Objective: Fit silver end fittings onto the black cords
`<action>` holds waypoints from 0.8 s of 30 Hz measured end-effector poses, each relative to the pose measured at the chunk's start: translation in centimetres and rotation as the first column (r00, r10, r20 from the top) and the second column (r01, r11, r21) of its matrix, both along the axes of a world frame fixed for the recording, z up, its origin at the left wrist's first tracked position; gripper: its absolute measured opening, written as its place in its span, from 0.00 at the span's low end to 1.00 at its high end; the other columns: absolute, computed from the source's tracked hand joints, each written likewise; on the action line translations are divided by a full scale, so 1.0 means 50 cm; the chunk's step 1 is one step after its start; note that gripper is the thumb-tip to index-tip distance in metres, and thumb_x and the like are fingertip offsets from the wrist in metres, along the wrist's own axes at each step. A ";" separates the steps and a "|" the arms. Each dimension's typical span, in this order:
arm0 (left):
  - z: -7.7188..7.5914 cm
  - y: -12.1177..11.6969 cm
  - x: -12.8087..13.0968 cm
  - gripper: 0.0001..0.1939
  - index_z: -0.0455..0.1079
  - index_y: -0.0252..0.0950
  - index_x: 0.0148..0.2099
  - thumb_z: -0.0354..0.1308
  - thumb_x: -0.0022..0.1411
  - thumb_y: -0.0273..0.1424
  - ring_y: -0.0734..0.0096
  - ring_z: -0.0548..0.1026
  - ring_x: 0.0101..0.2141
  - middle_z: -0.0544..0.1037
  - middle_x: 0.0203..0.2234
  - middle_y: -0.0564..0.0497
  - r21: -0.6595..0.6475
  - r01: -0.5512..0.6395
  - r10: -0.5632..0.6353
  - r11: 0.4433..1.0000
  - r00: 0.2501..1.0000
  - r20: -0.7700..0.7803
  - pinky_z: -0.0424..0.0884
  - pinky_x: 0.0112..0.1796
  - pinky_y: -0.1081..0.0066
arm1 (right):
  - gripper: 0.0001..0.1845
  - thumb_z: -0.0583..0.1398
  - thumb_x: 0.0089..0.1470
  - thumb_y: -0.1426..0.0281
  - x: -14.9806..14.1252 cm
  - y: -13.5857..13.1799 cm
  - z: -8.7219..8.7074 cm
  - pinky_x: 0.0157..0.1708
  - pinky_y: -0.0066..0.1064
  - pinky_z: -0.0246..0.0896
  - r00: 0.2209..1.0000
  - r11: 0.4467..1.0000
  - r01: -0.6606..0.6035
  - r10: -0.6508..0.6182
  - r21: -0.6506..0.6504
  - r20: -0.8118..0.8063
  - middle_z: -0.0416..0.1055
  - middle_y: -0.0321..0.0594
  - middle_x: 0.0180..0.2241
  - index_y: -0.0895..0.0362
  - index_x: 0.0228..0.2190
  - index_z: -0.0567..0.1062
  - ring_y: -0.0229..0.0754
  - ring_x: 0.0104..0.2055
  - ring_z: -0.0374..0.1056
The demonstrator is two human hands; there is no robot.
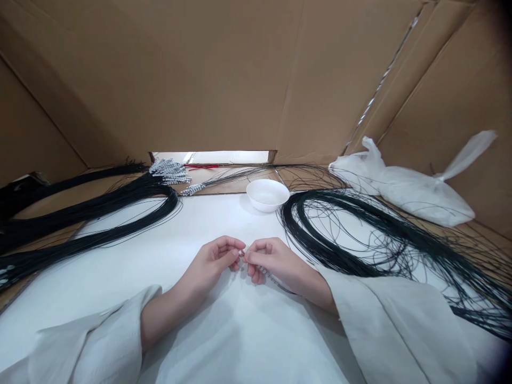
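Note:
My left hand (222, 256) is closed in a pinch, its thumb and forefinger on a tiny reddish, shiny piece (241, 253) that is too small to make out. Facing it, my right hand (272, 261) is closed too, with thumb and forefinger meeting the same spot. A thin dark wire (280, 287) with a light, marked stretch runs out below my right palm toward the wrist. Just beyond the hands stands a white bowl (267, 194); what it holds is hard to see.
Black wire bundles (120, 210) with white-tagged ends (170, 172) lie left. A looped bundle of dark wires (340, 234) spreads right. Behind are white plastic bags (424, 192), a red strip (201, 166) and cardboard walls (224, 80) with a slot. White sheeting covers the table (160, 245).

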State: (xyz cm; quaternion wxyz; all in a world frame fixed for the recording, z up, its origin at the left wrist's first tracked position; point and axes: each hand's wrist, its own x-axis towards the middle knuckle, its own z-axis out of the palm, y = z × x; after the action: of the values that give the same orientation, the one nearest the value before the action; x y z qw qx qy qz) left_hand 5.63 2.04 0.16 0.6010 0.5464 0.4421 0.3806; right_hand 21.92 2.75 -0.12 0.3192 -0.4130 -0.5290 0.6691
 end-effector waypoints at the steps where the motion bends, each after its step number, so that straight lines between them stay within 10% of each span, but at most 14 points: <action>1: 0.000 0.000 0.000 0.07 0.68 0.34 0.37 0.54 0.56 0.30 0.74 0.66 0.26 0.71 0.24 0.53 0.000 -0.002 0.002 1.000 1.000 -0.003 0.61 0.32 0.73 | 0.05 0.56 0.45 0.75 0.000 0.000 0.000 0.17 0.21 0.59 1.000 1.000 0.000 0.000 0.001 -0.001 0.69 0.36 0.18 0.62 0.22 0.70 0.31 0.17 0.64; 24: 0.006 -0.003 0.002 0.09 0.68 0.34 0.37 0.54 0.56 0.34 0.73 0.66 0.26 0.70 0.23 0.53 -0.025 -0.042 0.041 0.999 0.998 -0.044 0.61 0.31 0.73 | 0.04 0.56 0.45 0.74 0.001 -0.004 0.006 0.20 0.23 0.60 1.000 1.000 0.017 -0.017 -0.011 0.007 0.69 0.37 0.19 0.61 0.22 0.69 0.32 0.18 0.64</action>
State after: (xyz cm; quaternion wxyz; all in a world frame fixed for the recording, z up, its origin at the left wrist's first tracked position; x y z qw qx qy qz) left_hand 5.72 1.92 0.45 0.5902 0.5373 0.4712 0.3754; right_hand 21.98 2.55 0.19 0.3207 -0.4215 -0.5230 0.6678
